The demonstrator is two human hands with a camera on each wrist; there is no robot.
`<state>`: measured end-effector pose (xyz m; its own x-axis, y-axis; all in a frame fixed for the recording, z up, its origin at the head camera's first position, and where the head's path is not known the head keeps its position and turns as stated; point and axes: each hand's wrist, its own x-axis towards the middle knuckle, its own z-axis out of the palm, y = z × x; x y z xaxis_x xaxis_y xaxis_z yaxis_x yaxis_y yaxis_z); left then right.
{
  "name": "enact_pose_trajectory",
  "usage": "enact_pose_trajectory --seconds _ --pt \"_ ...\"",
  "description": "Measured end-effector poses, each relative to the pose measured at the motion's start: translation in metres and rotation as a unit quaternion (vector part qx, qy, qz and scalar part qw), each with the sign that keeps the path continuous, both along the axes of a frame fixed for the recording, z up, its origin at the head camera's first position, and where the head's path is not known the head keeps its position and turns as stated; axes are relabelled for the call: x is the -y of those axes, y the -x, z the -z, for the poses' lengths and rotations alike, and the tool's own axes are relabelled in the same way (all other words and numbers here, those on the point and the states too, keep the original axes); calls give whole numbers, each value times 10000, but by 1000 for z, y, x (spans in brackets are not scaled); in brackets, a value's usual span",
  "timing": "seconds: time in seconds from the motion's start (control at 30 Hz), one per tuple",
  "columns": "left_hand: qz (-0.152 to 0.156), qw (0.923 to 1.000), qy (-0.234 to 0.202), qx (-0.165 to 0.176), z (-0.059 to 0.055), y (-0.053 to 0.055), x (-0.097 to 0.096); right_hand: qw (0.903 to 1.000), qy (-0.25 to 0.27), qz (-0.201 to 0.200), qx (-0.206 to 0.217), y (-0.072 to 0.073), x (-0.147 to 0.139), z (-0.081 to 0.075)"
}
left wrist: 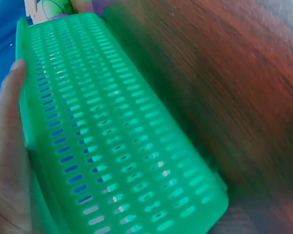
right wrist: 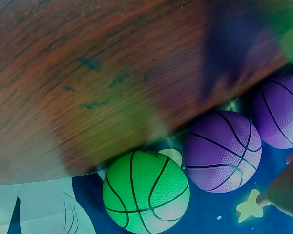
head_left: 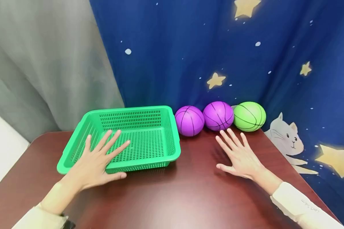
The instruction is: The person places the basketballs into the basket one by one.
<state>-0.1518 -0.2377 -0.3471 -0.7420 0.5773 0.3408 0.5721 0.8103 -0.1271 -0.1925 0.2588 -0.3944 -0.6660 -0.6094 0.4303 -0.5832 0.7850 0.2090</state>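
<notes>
A green plastic basket [head_left: 149, 163] with slotted sides stands on the left of the table, with nothing inside. My left hand [head_left: 96, 163], fingers spread, is over its front left rim; whether it touches the rim I cannot tell. In the left wrist view the basket wall [left wrist: 102, 122] fills the middle, beside part of the hand [left wrist: 10, 156]. Right of the basket sit a purple ball [head_left: 189, 121], another purple ball [head_left: 218, 116] and a light green ball [head_left: 249, 116], all with black basketball lines. My right hand [head_left: 240, 157] hovers in front of them, fingers spread, holding nothing.
The dark red-brown table [head_left: 172, 197] has its far edge just behind the balls. A blue star-patterned curtain [head_left: 172, 63] hangs behind it, with a grey curtain [head_left: 51, 63] at the left. A printed cat [head_left: 285, 136] shows beyond the right edge.
</notes>
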Motion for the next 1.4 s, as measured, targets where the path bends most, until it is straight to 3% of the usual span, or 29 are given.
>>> enact_pose_trajectory --seconds 0.17,0.4,0.53,1.0,1.17,1.3,1.4 --pt "-15 9998 -93 -176 4 -5 5 10000 0 8 -22 1 2 3" --pt "-49 9995 -291 -131 1 -10 15 9999 134 101 -8 0 -3 0" --pt "-231 9987 -402 -207 0 -19 32 9994 214 281 36 3 -9 -1" --pt "-831 9917 -961 202 -3 -24 56 9930 775 884 67 28 -46 -7" --pt "-1205 9795 -1507 574 7 -27 68 9834 1235 1310 237 38 -63 -14" --pt "-1378 9576 -2254 1146 20 -30 73 9730 1711 1509 337 47 -75 -17" --pt "-1545 9435 -2568 1416 24 -31 75 9670 1999 1563 245 55 -82 -17"
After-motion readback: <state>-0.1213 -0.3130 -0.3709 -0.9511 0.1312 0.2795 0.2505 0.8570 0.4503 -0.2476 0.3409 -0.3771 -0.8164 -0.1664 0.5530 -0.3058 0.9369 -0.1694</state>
